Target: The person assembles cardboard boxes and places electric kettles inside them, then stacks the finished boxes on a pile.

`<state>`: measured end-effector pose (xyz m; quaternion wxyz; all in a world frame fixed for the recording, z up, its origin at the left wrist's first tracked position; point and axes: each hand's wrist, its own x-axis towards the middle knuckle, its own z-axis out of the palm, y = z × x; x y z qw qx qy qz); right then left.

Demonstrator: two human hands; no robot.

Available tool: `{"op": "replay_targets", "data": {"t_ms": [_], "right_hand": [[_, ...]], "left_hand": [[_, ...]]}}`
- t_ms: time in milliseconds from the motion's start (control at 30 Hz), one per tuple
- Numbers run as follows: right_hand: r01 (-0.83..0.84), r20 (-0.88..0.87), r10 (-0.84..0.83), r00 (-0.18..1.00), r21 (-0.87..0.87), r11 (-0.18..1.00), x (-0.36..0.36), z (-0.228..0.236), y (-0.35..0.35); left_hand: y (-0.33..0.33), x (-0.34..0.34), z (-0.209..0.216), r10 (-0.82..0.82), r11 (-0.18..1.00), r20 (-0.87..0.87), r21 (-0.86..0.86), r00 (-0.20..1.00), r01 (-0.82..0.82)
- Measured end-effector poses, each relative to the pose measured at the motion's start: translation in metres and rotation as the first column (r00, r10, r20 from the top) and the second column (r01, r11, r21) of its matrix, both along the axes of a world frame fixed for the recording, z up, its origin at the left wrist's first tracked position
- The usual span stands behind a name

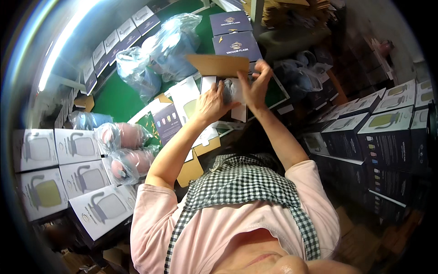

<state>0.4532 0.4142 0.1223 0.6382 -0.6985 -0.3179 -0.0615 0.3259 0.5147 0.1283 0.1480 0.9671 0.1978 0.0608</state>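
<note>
Cardboard flap [218,65] stands open above a white box [235,93] held up over the green tabletop [116,98]. Left hand [212,104] fingers close around its near side; right hand [255,84] fingers curl over its top edge. Bagged pink flasks [127,150] lie well apart, left.

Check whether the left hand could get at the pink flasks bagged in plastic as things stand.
Probably not at once: the left hand is pressed on the open box with the right hand; the pink flasks lie unobstructed beside the left elbow.
</note>
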Motion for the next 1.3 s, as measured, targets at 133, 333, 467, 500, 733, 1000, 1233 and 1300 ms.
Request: {"op": "replay_targets", "data": {"t_ms": [133, 333, 467, 500, 733, 1000, 1233, 1300], "right_hand": [[-0.599, 0.014, 0.599, 0.8, 0.062, 0.798, 0.014, 0.018, -0.027], [-0.566, 0.035, 0.632, 0.775, -0.407, 0.717, 0.0, 0.003, -0.072], [-0.528, 0.005, 0.661, 0.75, -0.598, 0.603, -0.006, 0.019, -0.074], [-0.526, 0.005, 0.66, 0.751, -0.599, 0.604, -0.005, 0.015, -0.073], [-0.414, 0.14, 0.647, 0.75, -0.663, 0.623, -0.013, -0.007, -0.075], [-0.155, 0.239, 0.708, 0.665, -0.883, 0.443, -0.027, 0.001, -0.085], [-0.28, 0.234, 0.68, 0.695, -0.783, 0.555, -0.026, -0.011, -0.072], [-0.297, 0.208, 0.697, 0.686, -0.795, 0.529, -0.017, -0.01, -0.068]], "left_hand": [[0.009, -0.009, -0.005, -0.092, 0.98, 0.095, -0.165, 0.991, 0.107], [0.038, -0.086, 0.025, 0.405, -0.173, 0.345, -0.88, 0.847, 0.442], [0.041, -0.089, 0.02, 0.238, 0.358, 0.311, -0.909, 0.92, 0.214], [0.043, -0.091, 0.013, 0.243, 0.404, 0.29, -0.898, 0.926, 0.175], [-0.004, -0.089, -0.017, 0.053, 0.991, 0.518, 0.077, 0.853, -0.108], [-0.013, -0.098, -0.038, -0.034, 0.999, 0.509, 0.044, 0.86, 0.013], [-0.018, -0.1, -0.045, -0.013, 1.0, 0.476, 0.026, 0.879, 0.001], [-0.018, -0.102, -0.046, -0.031, 0.999, 0.446, 0.02, 0.894, 0.025]]}}
